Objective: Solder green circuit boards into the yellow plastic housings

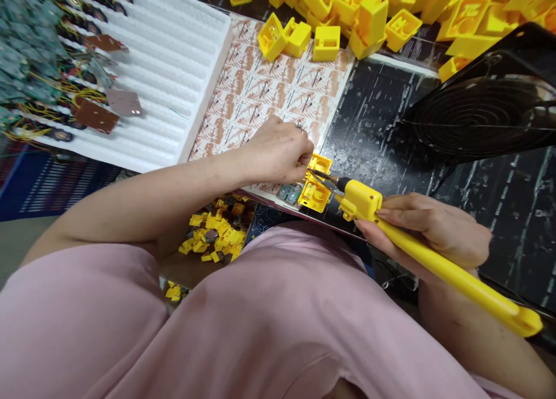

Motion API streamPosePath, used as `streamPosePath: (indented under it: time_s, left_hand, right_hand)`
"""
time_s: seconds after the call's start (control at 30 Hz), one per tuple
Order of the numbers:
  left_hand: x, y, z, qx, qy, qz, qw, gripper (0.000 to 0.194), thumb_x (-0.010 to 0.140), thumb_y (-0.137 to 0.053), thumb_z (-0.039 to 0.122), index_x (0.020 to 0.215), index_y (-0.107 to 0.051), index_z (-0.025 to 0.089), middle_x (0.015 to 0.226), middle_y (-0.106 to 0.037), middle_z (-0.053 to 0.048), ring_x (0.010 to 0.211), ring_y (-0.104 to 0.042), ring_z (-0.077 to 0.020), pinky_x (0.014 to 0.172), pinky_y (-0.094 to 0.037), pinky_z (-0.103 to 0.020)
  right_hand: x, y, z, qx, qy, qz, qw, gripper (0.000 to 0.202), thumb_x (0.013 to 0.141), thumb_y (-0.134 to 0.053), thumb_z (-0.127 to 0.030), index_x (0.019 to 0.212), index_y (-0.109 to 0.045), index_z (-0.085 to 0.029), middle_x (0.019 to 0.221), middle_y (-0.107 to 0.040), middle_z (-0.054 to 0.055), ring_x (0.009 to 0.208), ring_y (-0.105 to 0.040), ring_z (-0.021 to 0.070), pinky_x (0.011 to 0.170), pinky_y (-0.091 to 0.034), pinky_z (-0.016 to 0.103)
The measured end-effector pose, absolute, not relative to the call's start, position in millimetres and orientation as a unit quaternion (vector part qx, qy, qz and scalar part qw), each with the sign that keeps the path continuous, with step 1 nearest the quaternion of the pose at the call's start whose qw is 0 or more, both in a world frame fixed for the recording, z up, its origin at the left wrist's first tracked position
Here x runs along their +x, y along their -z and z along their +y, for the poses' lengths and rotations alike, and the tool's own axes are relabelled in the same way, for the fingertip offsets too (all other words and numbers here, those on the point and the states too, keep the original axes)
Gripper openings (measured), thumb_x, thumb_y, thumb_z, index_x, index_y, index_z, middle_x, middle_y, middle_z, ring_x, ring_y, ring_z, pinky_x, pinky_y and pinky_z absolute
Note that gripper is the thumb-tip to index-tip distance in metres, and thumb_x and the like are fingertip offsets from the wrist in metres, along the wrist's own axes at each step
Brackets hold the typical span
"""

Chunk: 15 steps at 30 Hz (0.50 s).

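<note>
A yellow soldering gun (403, 242) with a long handle is gripped in my right hand (438, 228). Its dark metal tip reaches into a yellow plastic housing (316, 195) at the table's front edge. Beside that housing is my left hand (278, 150), closed in a pinch with a ring on one finger. Whatever its fingertips hold is hidden behind them. A small green circuit board (289, 193) lies partly under the left hand, touching or close to the housing's left side; I cannot tell which.
Several yellow housings (326, 43) are heaped along the back. A black fan (478, 112) stands at right. On the left, a white ridged foam tray (174, 57) carries wired boards with small round parts (62, 135). Yellow pieces (217, 234) lie below the table edge, near a blue crate (47, 182).
</note>
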<state>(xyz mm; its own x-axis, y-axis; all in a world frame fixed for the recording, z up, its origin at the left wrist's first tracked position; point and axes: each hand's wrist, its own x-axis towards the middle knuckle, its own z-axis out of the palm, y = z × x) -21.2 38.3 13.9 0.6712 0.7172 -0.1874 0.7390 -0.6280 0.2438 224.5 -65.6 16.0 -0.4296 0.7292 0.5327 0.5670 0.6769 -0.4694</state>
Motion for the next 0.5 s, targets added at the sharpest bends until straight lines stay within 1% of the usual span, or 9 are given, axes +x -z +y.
streamPosePath:
  time_s: [0.07,0.1,0.13,0.2,0.27,0.33,0.4,0.5]
  left_hand:
    - [-18.3,-17.4,37.8,0.901,0.051,0.405,0.147,0.016,0.077,-0.059,0.024,0.079,-0.075,0.021,0.077,-0.071,-0.002,0.089,-0.066,-0.0233,0.091,-0.043,-0.041]
    - [-17.2,-18.7,37.6,0.900,0.054,0.406,0.146,0.016,0.077,-0.060,0.024,0.079,-0.075,0.020,0.076,-0.071,-0.003,0.091,-0.066,-0.0244,0.093,-0.043,-0.043]
    - [-16.3,-19.7,37.5,0.899,0.055,0.408,0.147,0.015,0.077,-0.060,0.024,0.078,-0.075,0.020,0.076,-0.071,-0.003,0.092,-0.066,-0.0252,0.094,-0.042,-0.044]
    - [-15.5,-20.7,37.5,0.899,0.051,0.409,0.148,0.014,0.077,-0.061,0.024,0.077,-0.074,0.020,0.075,-0.070,-0.003,0.093,-0.066,-0.0258,0.095,-0.042,-0.044]
    - [-15.4,-20.9,37.4,0.900,0.047,0.409,0.147,0.014,0.076,-0.061,0.024,0.076,-0.074,0.020,0.074,-0.069,-0.003,0.092,-0.065,-0.0259,0.094,-0.043,-0.044]
    - [-15.7,-20.7,37.4,0.901,0.051,0.406,0.142,0.014,0.076,-0.061,0.023,0.076,-0.074,0.020,0.074,-0.069,-0.004,0.091,-0.065,-0.0260,0.093,-0.044,-0.044]
    - [-15.9,-20.3,37.6,0.903,0.055,0.403,0.135,0.014,0.076,-0.060,0.022,0.076,-0.074,0.019,0.073,-0.069,-0.004,0.090,-0.065,-0.0255,0.092,-0.045,-0.043]
    - [-15.9,-19.4,37.9,0.906,0.050,0.400,0.128,0.013,0.074,-0.061,0.022,0.075,-0.074,0.019,0.071,-0.068,-0.003,0.088,-0.065,-0.0245,0.091,-0.045,-0.042]
  right_hand:
    - [225.8,-19.3,-60.7,-0.356,-0.095,-0.852,0.371,0.023,0.080,-0.082,-0.023,0.081,-0.059,-0.025,0.066,-0.070,-0.005,0.055,-0.068,0.0109,0.047,-0.054,0.017]
    - [227.0,-20.2,-59.5,-0.350,-0.094,-0.857,0.367,0.021,0.083,-0.081,-0.026,0.081,-0.060,-0.025,0.066,-0.070,-0.005,0.055,-0.068,0.0106,0.048,-0.055,0.017]
    - [228.4,-20.9,-59.0,-0.352,-0.095,-0.857,0.363,0.019,0.088,-0.077,-0.031,0.080,-0.060,-0.025,0.066,-0.069,-0.004,0.055,-0.068,0.0109,0.049,-0.056,0.018]
    - [231.3,-22.2,-59.5,-0.377,-0.094,-0.850,0.355,0.025,0.096,-0.065,-0.040,0.076,-0.061,-0.026,0.064,-0.068,-0.001,0.057,-0.069,0.0122,0.050,-0.056,0.020]
    - [232.1,-24.0,-59.7,-0.395,-0.081,-0.844,0.354,0.032,0.100,-0.059,-0.041,0.072,-0.060,-0.026,0.061,-0.067,0.000,0.055,-0.068,0.0121,0.045,-0.052,0.019]
    - [229.8,-25.9,-58.1,-0.382,-0.069,-0.850,0.356,0.031,0.097,-0.064,-0.036,0.069,-0.059,-0.025,0.058,-0.065,-0.002,0.050,-0.065,0.0105,0.038,-0.045,0.017]
    - [225.6,-26.7,-55.2,-0.359,-0.066,-0.859,0.359,0.026,0.093,-0.070,-0.031,0.070,-0.060,-0.023,0.058,-0.066,-0.002,0.048,-0.064,0.0095,0.035,-0.040,0.016]
    - [222.3,-24.9,-52.8,-0.341,-0.066,-0.860,0.374,0.019,0.088,-0.076,-0.027,0.077,-0.060,-0.023,0.062,-0.068,-0.002,0.051,-0.065,0.0095,0.037,-0.042,0.016]
